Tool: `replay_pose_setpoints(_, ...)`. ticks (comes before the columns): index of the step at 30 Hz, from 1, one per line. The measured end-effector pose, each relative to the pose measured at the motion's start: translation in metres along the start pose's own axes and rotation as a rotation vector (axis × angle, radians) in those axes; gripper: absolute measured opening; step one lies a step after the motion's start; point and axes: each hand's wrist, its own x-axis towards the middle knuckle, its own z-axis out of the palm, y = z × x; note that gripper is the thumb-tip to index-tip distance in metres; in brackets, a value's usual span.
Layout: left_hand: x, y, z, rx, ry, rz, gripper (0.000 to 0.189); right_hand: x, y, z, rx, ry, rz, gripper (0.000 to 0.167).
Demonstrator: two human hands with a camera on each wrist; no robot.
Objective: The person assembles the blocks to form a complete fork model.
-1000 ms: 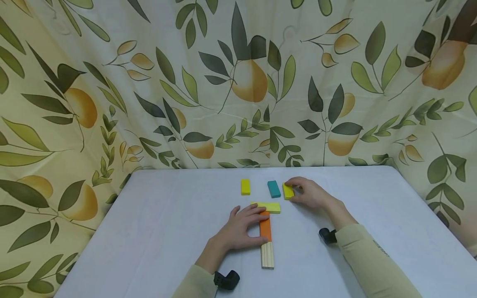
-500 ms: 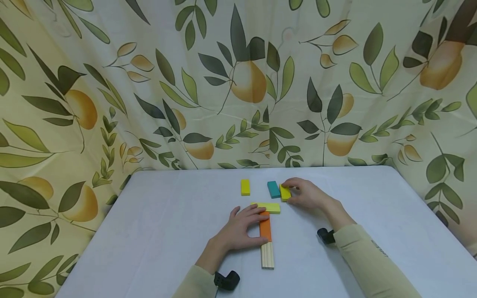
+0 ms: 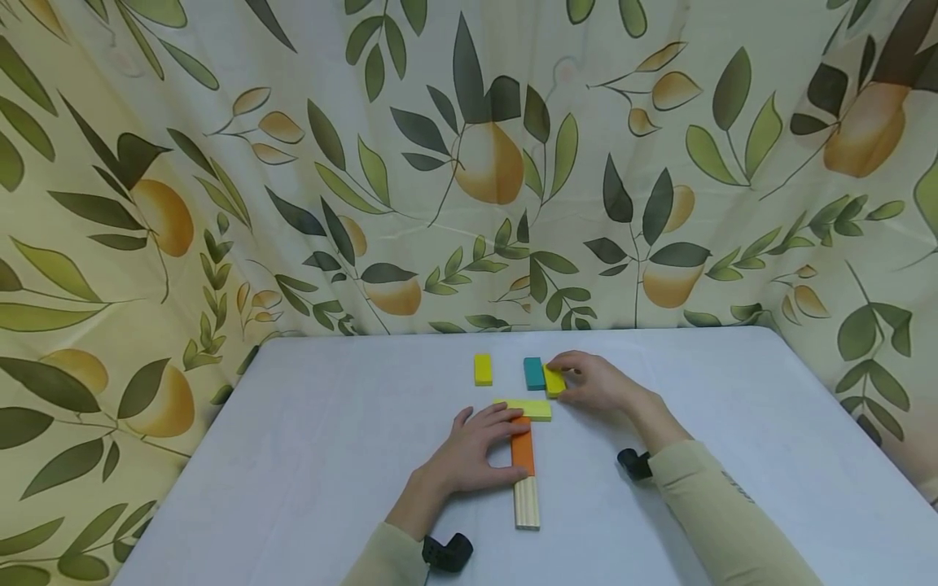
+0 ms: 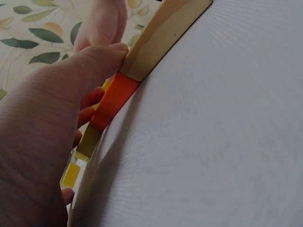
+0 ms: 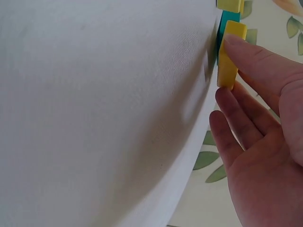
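My right hand [image 3: 604, 385] pinches a yellow block [image 3: 554, 382] between thumb and fingers at the far part of the table. This block lies right against the right side of a teal block [image 5: 228, 21]. My left hand [image 3: 472, 456] rests with spread fingers beside a row of blocks. Its thumb touches the row where an orange block [image 3: 523, 452] meets a plain wooden block [image 3: 526, 505]. The fingertips lie over the orange block's far end and the left part of a yellow-green block [image 3: 536, 409], which sits crosswise at the top of the row.
Another yellow block [image 3: 483, 369] stands apart, left of the teal one. A white cloth covers the table [image 3: 308, 456], and a leaf-and-fruit patterned curtain [image 3: 469, 268] hangs behind its far edge. Black wrist cameras [image 3: 449, 553] sit on both wrists.
My right hand has slid the yellow block leftward until it meets the teal block, which now stands straighter and slightly further left. My left hand has stayed in place.
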Motion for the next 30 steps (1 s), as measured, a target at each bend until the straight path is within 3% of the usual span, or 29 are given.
replay_pose_setpoints(30,0.0005,0.0007,-0.0016,0.031,0.014,0.006,0.061,0.0043,-0.0043,0.0094,-0.014,-0.023,0.028,0.053)
